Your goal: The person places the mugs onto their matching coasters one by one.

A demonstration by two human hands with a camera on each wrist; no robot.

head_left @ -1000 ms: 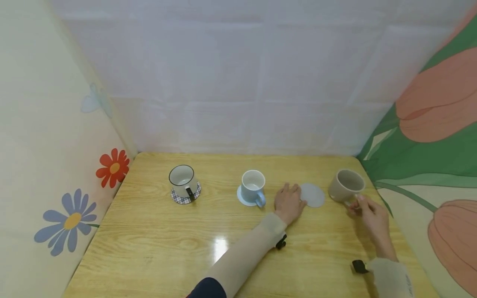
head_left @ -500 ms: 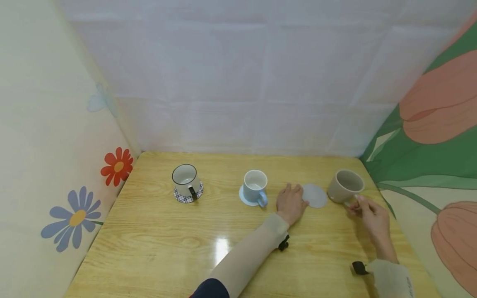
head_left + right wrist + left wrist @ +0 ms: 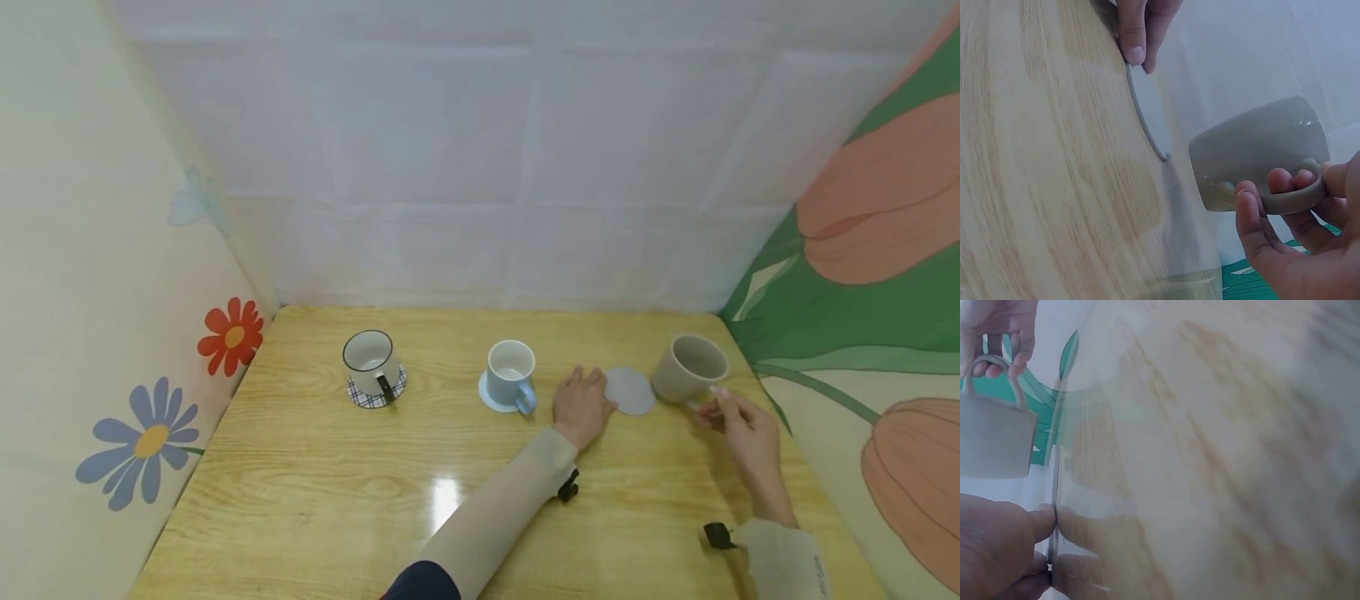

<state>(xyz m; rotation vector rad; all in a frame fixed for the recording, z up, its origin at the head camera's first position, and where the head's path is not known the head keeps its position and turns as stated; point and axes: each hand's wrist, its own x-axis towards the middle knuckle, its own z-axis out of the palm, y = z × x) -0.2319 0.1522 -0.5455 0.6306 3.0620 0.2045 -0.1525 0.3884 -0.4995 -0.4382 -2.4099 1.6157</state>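
My right hand (image 3: 746, 433) grips the handle of a plain grey-beige mug (image 3: 678, 379), its fingers through the loop. In the right wrist view the mug (image 3: 1260, 156) hangs upright, its base a little off the tabletop. Just left of it a round light-grey coaster (image 3: 630, 392) lies flat on the table. My left hand (image 3: 583, 408) rests at that coaster's left side, thumb and a finger pinching its edge, as the left wrist view shows with the coaster (image 3: 1054, 481) seen edge-on.
A light-blue mug (image 3: 510, 379) stands on a pale-blue coaster (image 3: 491, 398) left of my left hand. Farther left, a white black-rimmed mug (image 3: 367, 367) sits on a checked coaster (image 3: 363, 398). Printed cloth walls (image 3: 480, 167) border the wooden table (image 3: 337, 492).
My right hand has moved the grey-beige mug slightly leftward and up, nearer the grey coaster. My left hand has stayed at the coaster's edge.
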